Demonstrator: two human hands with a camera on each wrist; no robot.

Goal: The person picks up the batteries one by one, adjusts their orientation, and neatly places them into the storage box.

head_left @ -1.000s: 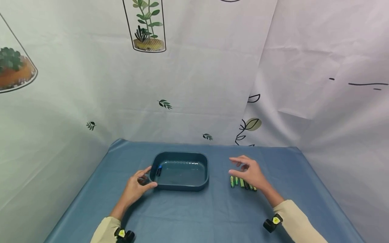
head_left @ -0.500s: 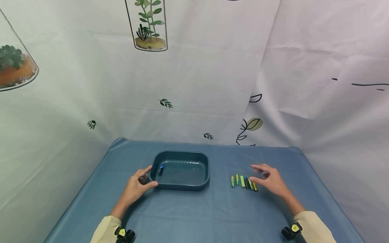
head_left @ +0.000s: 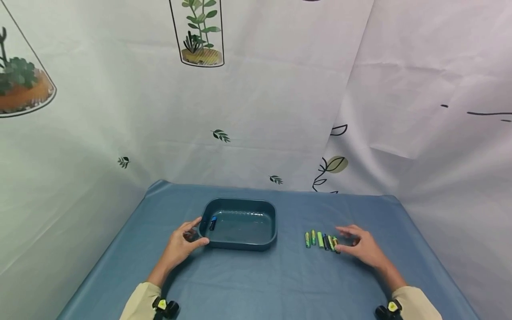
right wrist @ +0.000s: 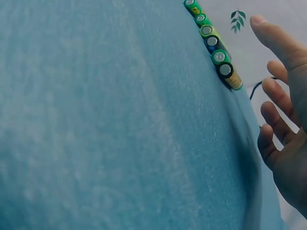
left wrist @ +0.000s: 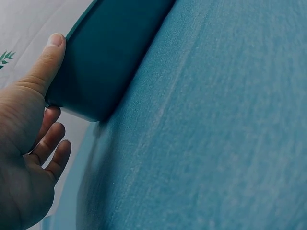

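Observation:
A dark teal rectangular dish stands on the blue cloth in the head view. Its near-left corner is held by my left hand, thumb at the front and fingers along the left side. One black battery with a blue end lies inside, near the left wall. To the right of the dish, several batteries lie side by side, from a green battery to a black-and-gold battery. My right hand hovers at the right end of this row, thumb and fingers apart, holding nothing.
A blue cloth covers the table. Behind and beside it hang white curtains printed with plants. Black cameras are strapped to both wrists, such as the right wrist camera.
My right hand has moved right and nearer to me, from above the battery row to its right end. The left hand stays at the dish. The head view has shifted slightly.

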